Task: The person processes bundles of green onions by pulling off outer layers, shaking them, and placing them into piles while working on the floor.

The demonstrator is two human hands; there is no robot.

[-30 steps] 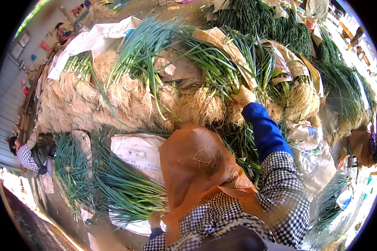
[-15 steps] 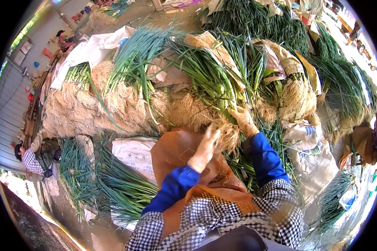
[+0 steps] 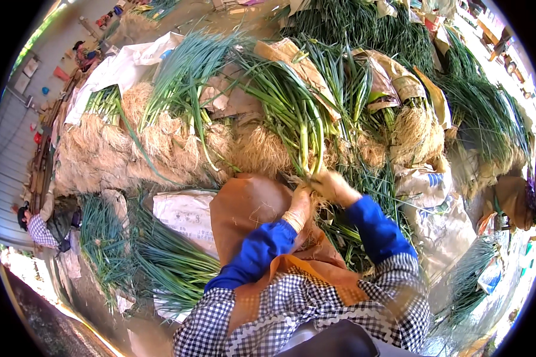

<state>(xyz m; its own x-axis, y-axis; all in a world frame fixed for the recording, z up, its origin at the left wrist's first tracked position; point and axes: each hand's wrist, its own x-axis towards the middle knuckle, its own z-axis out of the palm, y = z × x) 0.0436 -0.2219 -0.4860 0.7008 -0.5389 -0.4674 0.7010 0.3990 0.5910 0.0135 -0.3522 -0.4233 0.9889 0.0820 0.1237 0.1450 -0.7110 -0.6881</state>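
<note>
A bunch of green onions [image 3: 307, 138] leans toward me, its pale stem ends reaching my hands and its leaves lying across the heap. My left hand [image 3: 299, 203] is closed around the lower end of these stems, by the roots. Right against it, my right hand [image 3: 333, 187] is curled over the same stem ends from the other side. Most of this bunch's roots are hidden by my fingers. Below my hands spreads a brown apron [image 3: 238, 208] with bits of root on it.
Rows of rooted green onions [image 3: 178, 143] lie ahead, partly under a white sack [image 3: 131, 56] and brown paper [image 3: 292, 56]. Trimmed-looking green onions [image 3: 178, 256] rest on a white sack [image 3: 184, 217] at left. A plastic sack [image 3: 441, 232] lies right. Another person [image 3: 41, 226] crouches far left.
My left hand has moved up from beside the roots and closed on the stem ends. My right hand has slid down toward it, and the bunch's lower end has come nearer me.
</note>
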